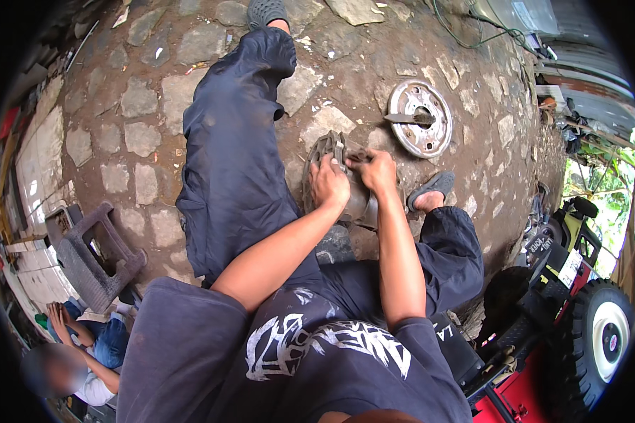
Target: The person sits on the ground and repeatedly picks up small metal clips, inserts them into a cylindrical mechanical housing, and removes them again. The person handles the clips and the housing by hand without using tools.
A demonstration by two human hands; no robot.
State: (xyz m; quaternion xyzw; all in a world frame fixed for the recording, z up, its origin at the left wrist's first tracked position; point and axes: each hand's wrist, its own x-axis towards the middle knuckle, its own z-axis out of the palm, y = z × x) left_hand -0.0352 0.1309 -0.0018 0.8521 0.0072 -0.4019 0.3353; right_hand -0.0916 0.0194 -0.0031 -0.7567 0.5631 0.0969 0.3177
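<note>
A greasy grey-brown metal casing (pixel 360 205), rounded and ribbed at its far end, stands on the ground between my legs. My left hand (pixel 331 186) grips its upper left side, fingers curled over the ribbed edge. Close beside it my right hand (pixel 376 171) is closed, its thumb and fingers bent toward a small dark piece at the casing's top. What that piece is, and whether it is loose, I cannot make out. To the right of the casing lies a round silvery metal disc (pixel 441 123) with holes, a flat dark tool (pixel 406 119) resting across its centre.
Rough stones set in dirt form the ground. A grey plastic stool (pixel 100 257) lies at the left, near a seated person (pixel 85 352). At the right stands a small vehicle with a black tyre (pixel 591 345). A green cable (pixel 466 44) runs across the far right.
</note>
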